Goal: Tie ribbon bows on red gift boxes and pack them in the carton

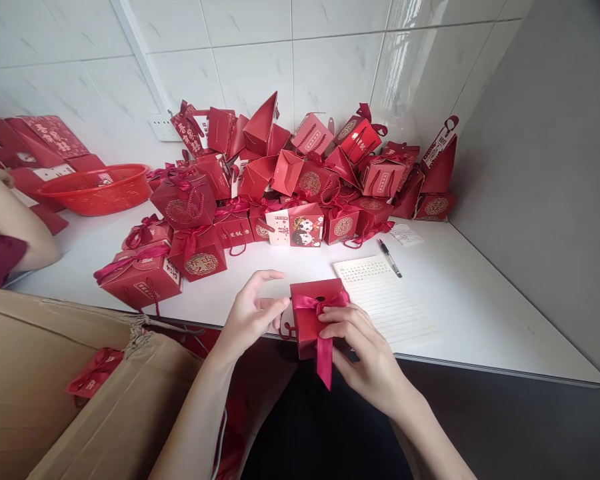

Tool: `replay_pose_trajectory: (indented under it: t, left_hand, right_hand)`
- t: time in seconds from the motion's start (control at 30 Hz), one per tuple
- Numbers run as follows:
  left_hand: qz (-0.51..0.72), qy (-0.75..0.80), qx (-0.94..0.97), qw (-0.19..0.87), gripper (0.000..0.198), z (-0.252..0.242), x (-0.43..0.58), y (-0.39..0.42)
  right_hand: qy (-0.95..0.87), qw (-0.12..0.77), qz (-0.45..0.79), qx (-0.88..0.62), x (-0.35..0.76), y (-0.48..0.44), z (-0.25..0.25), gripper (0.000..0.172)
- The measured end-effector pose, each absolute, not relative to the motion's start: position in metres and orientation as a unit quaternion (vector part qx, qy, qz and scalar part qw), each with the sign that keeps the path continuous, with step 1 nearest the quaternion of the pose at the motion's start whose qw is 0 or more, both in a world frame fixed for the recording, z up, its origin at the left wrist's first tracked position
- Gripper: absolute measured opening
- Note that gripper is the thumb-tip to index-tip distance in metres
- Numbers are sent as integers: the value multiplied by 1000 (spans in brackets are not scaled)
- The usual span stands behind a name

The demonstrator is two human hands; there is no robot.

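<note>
One red box (306, 328), tied with one magenta ribbon (325, 363), is at the near edge of the white surface (495, 313); whether the edge bears any of its weight I cannot tell. Of the two hands at it, the right hand (363, 340) grasps the box and ribbon at the right side, fingers bent over the bow, while the left hand (253, 317) is loose, thumb and fingers apart, just beside the left side; whether its thumb touches, I cannot tell. One lined notebook (395, 310) lies right of the box by the near edge, with one pen (390, 259) at its far corner and one small slip (405, 235) beyond. Along the far edge rises a pile of boxes (310, 183), over twenty but overlapping too much for an exact count; one at its front shows two cartoon faces. Toward the left end are one red basket (95, 198) and another person's arm (25, 223). Below the near edge, one ribboned box (97, 370) shows inside a cardboard carton (20, 373).
</note>
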State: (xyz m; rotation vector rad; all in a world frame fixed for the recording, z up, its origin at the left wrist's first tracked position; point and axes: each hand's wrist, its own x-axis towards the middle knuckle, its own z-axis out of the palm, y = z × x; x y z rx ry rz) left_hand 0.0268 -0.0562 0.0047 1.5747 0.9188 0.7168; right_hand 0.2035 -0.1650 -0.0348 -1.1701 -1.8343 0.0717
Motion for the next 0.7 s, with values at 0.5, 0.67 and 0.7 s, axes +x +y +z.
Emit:
replay_pose_trajectory:
  t: [0.5, 0.67, 0.7]
  left_hand:
    - [325, 451, 679, 479, 34, -3, 55, -83]
    - [361, 440, 653, 499, 36, -8, 60, -83]
    - [366, 442, 647, 503, 36, -10, 61, -83]
  right_hand:
    - [-528, 624, 65, -572, 220, -169, -9, 36]
    - [-499, 440, 247, -704, 225, -140, 4, 45]
    - [-496, 441, 272, -697, 225, -136, 4, 46]
